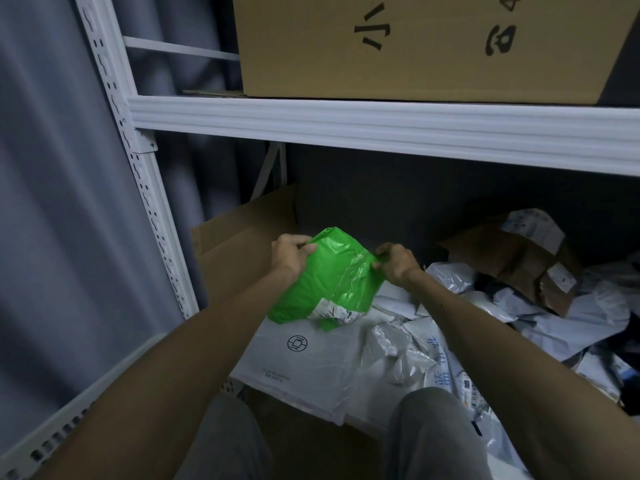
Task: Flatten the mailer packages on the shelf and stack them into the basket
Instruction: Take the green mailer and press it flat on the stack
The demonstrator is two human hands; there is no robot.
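The white metal shelf [381, 128] bore a large cardboard box [415, 46] above and crumpled grey mailers [311, 362] and brown packages [512, 261] below.

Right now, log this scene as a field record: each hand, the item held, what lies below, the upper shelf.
left hand: grips the left edge of the green mailer
right hand: pinches its right edge
held item: crumpled, raised between both hands, white label near its lower end
below: flat white mailer with a round logo, beside a pile of white mailers
far right: crumpled brown paper packages
upper shelf: cardboard box on the white shelf beam
basket: none identifiable
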